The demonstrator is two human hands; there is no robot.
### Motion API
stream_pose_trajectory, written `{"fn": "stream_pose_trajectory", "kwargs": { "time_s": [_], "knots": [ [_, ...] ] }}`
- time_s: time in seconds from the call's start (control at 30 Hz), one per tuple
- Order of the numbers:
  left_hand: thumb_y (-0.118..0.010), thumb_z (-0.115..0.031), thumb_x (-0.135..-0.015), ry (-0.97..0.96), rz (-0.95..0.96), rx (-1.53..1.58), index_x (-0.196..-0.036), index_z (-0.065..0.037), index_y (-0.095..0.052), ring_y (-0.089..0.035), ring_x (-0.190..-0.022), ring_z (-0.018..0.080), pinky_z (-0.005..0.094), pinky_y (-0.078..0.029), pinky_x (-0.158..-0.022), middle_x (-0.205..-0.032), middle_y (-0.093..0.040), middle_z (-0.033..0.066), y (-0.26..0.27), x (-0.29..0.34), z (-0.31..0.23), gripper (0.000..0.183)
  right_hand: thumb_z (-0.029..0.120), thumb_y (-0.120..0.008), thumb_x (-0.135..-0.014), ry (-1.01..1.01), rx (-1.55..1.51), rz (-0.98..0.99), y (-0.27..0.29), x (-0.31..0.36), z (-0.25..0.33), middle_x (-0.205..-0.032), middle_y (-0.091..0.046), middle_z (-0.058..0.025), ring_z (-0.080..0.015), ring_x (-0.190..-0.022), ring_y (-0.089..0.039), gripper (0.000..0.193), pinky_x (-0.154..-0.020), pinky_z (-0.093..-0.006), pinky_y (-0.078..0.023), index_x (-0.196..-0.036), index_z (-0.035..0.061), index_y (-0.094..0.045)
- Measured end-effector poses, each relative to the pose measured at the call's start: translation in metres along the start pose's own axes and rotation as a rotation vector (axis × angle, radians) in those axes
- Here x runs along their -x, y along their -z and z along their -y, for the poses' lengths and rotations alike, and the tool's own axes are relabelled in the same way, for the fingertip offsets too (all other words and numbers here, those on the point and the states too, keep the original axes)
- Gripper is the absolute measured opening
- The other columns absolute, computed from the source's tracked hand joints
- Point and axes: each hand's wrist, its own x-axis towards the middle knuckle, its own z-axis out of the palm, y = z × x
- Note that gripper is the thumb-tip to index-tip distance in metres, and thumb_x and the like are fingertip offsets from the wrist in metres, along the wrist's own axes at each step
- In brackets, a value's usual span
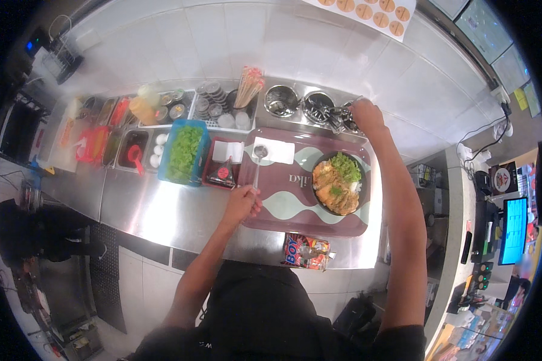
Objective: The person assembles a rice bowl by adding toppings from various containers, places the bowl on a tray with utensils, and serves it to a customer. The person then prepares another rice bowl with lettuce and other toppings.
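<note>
My left hand [244, 203] is closed round the handle of a metal spoon [260, 151], whose bowl points away from me over a white napkin [280, 151]. Both lie at the left end of a brown tray [292, 224] with pale green wave shapes. On the tray's right side stands a dark bowl of food [336, 191] with golden-brown pieces and green lettuce. My right hand [367, 117] reaches to the far right, fingers curled down at the rightmost metal cutlery holder [347, 123]. What its fingers grip is hidden.
Metal cutlery cups [281, 101] and wrapped chopsticks [249, 87] line the back. Left of the tray are a small dark red tray [215, 185] with a wrapped triangular pack, a blue bin of lettuce [185, 153], eggs and sauce bottles. A colourful packet [307, 251] lies at the counter's front edge.
</note>
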Motion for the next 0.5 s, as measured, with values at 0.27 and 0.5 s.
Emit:
{"fn": "stream_pose_trajectory", "kwargs": {
  "time_s": [0.27, 0.5],
  "knots": [
    [-0.049, -0.014, -0.1, -0.011, -0.09, 0.026, -0.127, 0.004, -0.048, -0.063, -0.057, 0.0165, 0.0289, -0.049, -0.042, -0.083, -0.065, 0.0117, -0.018, -0.012, 0.025, 0.032, 0.022, -0.056, -0.094, -0.029, -0.251, -0.188, 0.042, -0.006, -0.008, -0.088, -0.07, -0.0213, -0.0381, -0.09, -0.069, 0.029, -0.084, -0.0483, -0.054, -0.082, -0.0008, -0.07],
    [-0.057, -0.013, -0.098, -0.742, -0.5, -0.801, -0.132, 0.002, -0.046, -0.069, -0.076, 0.0214, 0.0325, -0.056, -0.055, -0.093, -0.064, 0.0171, -0.018, -0.003, 0.011, 0.039, 0.038, -0.056, -0.099, -0.296, -1.01, -0.302, 0.092, 0.117, 0.011, -0.067, -0.062, -0.0087, -0.0229, -0.063, -0.061, 0.043, -0.058, -0.0372, -0.045, -0.077, 0.0015, -0.065]
  ]
}}
